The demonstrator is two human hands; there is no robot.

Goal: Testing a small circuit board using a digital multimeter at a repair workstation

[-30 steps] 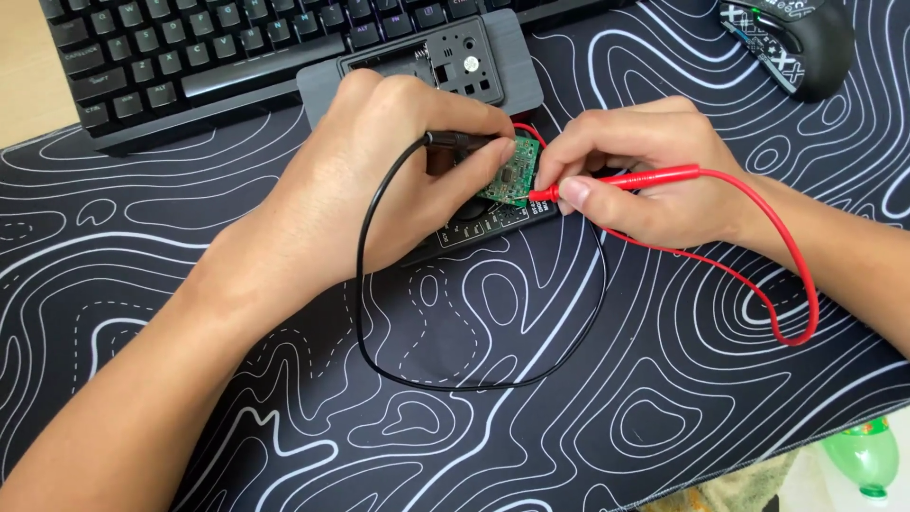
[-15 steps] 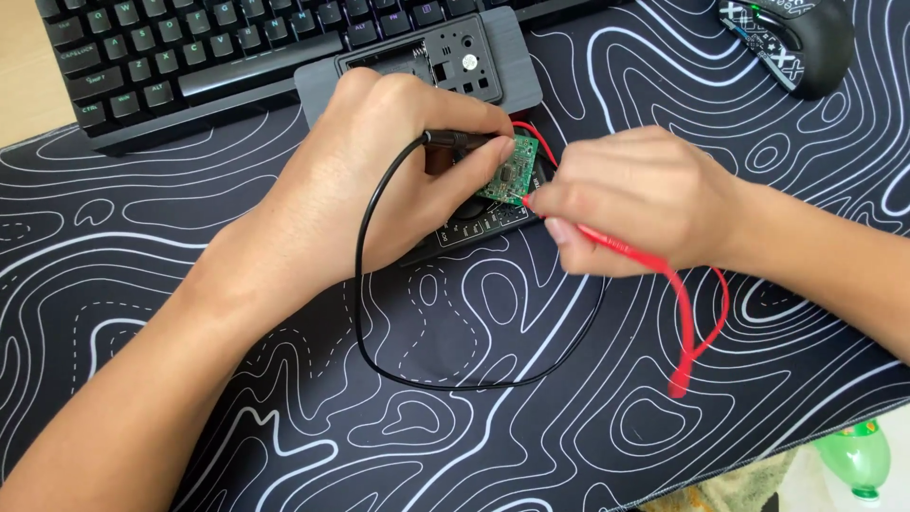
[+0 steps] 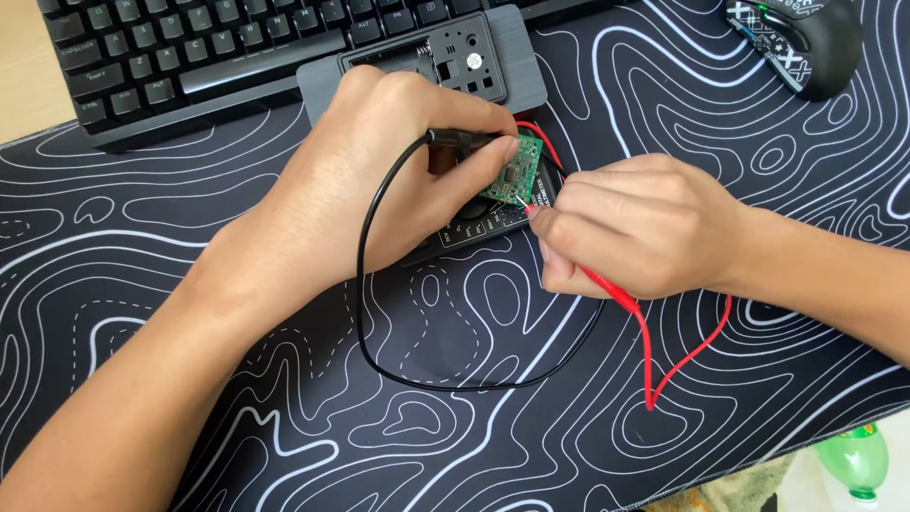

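A thin red lead (image 3: 654, 360) is looped on the swirl-patterned mat (image 3: 190, 237). Its probe is pinched in the right hand (image 3: 635, 228); the small green board (image 3: 512, 173) and black probe (image 3: 460, 139) are pinched in the left hand (image 3: 379, 180), above a black meter (image 3: 474, 228).

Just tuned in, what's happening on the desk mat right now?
A person is probing a small green circuit board. The left hand pinches the board together with the black probe above a dark meter. The right hand holds the red probe, its tip at the board's lower edge.
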